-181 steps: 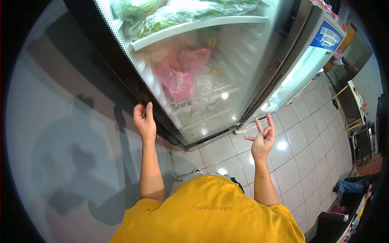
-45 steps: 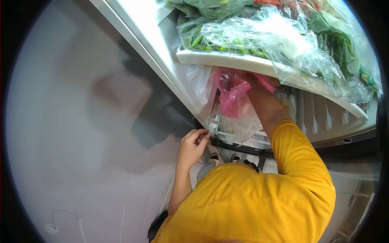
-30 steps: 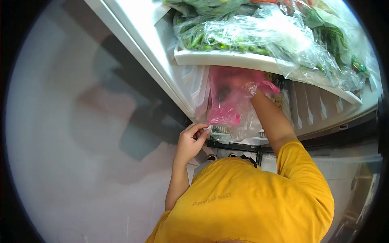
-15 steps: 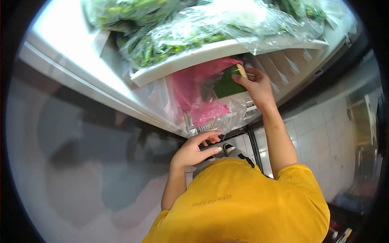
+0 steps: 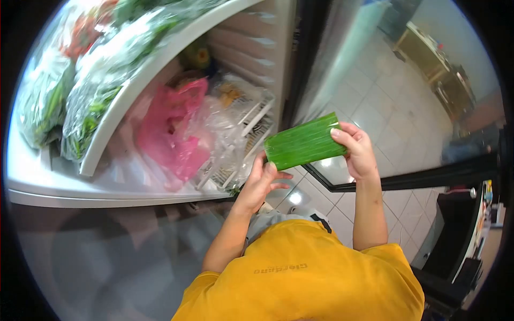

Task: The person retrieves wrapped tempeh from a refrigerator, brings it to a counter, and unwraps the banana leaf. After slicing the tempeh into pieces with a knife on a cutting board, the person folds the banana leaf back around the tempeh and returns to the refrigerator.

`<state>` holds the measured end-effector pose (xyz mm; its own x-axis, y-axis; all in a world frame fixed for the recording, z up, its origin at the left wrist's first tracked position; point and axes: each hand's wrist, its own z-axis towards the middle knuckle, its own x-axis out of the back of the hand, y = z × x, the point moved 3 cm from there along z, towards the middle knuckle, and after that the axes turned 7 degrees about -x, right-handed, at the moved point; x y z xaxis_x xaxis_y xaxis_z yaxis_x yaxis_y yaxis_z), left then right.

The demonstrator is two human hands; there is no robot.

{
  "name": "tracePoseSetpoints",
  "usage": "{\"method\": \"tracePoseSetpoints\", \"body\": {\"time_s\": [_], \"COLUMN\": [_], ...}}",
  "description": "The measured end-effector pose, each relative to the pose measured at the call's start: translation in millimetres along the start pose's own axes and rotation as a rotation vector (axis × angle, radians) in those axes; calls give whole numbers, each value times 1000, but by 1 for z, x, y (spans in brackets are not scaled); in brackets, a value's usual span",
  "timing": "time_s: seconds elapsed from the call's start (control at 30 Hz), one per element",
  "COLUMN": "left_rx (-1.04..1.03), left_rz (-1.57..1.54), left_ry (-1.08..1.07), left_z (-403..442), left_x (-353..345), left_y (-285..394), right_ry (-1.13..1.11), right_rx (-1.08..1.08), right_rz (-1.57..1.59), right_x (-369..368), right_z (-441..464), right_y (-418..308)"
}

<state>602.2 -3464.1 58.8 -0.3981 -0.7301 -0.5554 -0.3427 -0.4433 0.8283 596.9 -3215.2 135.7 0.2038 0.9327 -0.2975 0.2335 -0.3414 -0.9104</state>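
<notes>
The banana-leaf packet (image 5: 305, 142) has come out from under the fridge shelf (image 5: 135, 89); at left, the pink plastic bag (image 5: 176, 131) lies inside; your left hand (image 5: 256, 186) pinches the packet's left end, other fingers spread; the packet, flat, oblong, bright green, finely lined, is before the opening; your yellow shirt (image 5: 300, 278) reads "Giordano"; your right hand (image 5: 361, 155) grips the right end, thumb on top.
</notes>
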Motion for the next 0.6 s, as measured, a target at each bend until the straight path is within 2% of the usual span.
{"method": "tracePoseSetpoints", "body": {"time_s": [0.03,0.23,0.3,0.4,0.47,0.5,0.57,0.6], "left_rx": [49,155,167,163,151,117,85,61], "left_rz": [20,-126,-59,-54,-62,-75,-81,-90], "left_ry": [62,83,159,55,27,14,27,58], "left_z": [1,10,2,-8,-17,-20,-25,-28], "left_x": [-12,-98,-120,-137,-145,-147,-140,-135], "left_y": [-13,-60,-82,-108,-113,-113,-116,-114], "right_ry": [21,73,146,282,734,1004,1279,1276], "right_rx": [10,-9,-1,106,357,510,685,634], "right_rz": [18,35,-37,-185,-647,-670,-675,-562], "right_x": [15,90,110,138,163,185,219,234], "right_z": [-16,-78,-106,-147,-181,-193,-201,-197], "right_y": [1,12,11,17,1,5,6,0]}}
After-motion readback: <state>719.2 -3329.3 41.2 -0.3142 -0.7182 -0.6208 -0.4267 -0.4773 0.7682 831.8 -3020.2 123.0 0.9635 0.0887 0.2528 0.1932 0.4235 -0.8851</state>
